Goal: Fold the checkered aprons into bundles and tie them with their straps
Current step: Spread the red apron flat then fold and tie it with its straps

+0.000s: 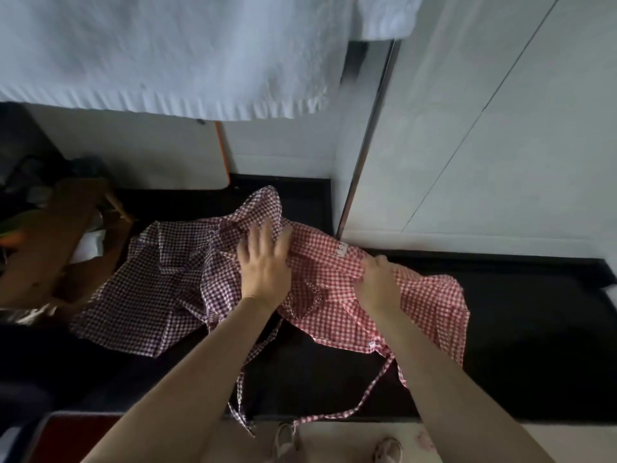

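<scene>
Two checkered aprons lie crumpled on the dark surface (534, 329) where I see my left hand (265, 262) pressing flat-fingered on the red apron (430, 312) beside the purple apron (150, 289), my right hand (377, 279) gripping its cloth.

Black counter (521, 345) under red apron (417, 305) and purple apron (143, 295).
</scene>
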{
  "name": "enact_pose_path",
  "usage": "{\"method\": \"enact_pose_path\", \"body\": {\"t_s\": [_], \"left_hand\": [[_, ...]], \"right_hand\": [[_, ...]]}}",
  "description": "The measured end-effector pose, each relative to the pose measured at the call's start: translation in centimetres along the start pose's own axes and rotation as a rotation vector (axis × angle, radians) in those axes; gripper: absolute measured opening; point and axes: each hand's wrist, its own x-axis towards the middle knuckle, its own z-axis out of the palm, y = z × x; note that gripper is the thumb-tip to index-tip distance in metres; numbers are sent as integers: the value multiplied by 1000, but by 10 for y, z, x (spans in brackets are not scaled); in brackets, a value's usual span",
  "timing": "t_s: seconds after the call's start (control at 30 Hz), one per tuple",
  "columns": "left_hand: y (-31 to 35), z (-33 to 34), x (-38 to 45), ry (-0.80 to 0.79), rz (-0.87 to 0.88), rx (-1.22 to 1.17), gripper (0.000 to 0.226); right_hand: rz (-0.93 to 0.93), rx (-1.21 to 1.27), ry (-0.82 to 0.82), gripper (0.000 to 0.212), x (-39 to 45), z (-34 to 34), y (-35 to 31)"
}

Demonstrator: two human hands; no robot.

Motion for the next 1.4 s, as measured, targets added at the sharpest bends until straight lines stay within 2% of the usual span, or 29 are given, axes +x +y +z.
{"method": "enact_pose_path", "body": {"t_s": [0.07, 0.13, 0.2, 0.27, 0.33, 0.37, 0.47, 0.57, 0.63, 0.73, 0.77, 0.8, 0.87, 0.97, 1.07, 1.13, 1.2, 1.23, 1.3, 1.37, 1.4], "left_hand": [[0, 12, -4, -270, 169, 196, 73], [-6, 24, -7, -487, 157, 320, 73], [-15, 35, -8, -601, 93, 364, 78], [-23, 43, -10, -634, 47, 346, 81], [-29, 51, -12, -632, 14, 341, 80], [-30, 52, -13, -625, 6, 353, 79], [-30, 57, -14, -623, -22, 383, 78], [-34, 53, -8, -612, -104, 386, 69], [-41, 46, 0, -614, -167, 389, 66], [-53, 37, 11, -665, -290, 415, 67], [-55, 33, 14, -674, -332, 407, 68], [-53, 30, 17, -655, -364, 384, 66], [-44, 20, 19, -489, -370, 304, 58], [-19, 10, 10, -165, -168, 231, 57], [-5, 16, -7, 21, 85, 195, 58], [-5, 22, -11, 79, 135, 171, 57], [-4, 26, -10, 116, 230, 186, 56], [-3, 28, -8, 95, 317, 214, 57], [-2, 34, -1, -132, 446, 271, 64], [-6, 43, 9, -426, 441, 365, 73], [-10, 48, 13, -510, 419, 410, 79]], "right_hand": [[-57, -30, -89, 75, -4, 19, -6], [-31, -85, -221, 112, -1, 36, -7], [3, -180, -357, 132, 4, 52, -8], [12, -241, -409, 141, 5, 63, -10], [9, -295, -398, 134, 7, 75, -13], [-6, -318, -389, 120, 7, 78, -14], [-183, -374, -354, 56, 10, 83, -18], [-335, -430, -262, 41, 16, 66, 5], [-229, -560, -225, 43, 24, 44, 37], [263, -877, -264, 50, 34, 13, 62], [365, -961, -293, 54, 36, 8, 58], [388, -1005, -309, 57, 37, 8, 51], [235, -962, -255, 54, 37, 13, 30], [-84, -614, -196, 50, 34, 31, 2], [-197, -392, -273, 80, 27, 53, -14], [-208, -415, -266, 102, 27, 61, -15], [-181, -463, -248, 114, 29, 65, -12], [-160, -477, -243, 117, 30, 66, -11], [-123, -454, -250, 117, 35, 70, -11], [-102, -364, -240, 112, 40, 75, -13], [-99, -322, -222, 107, 42, 78, -15]]}}
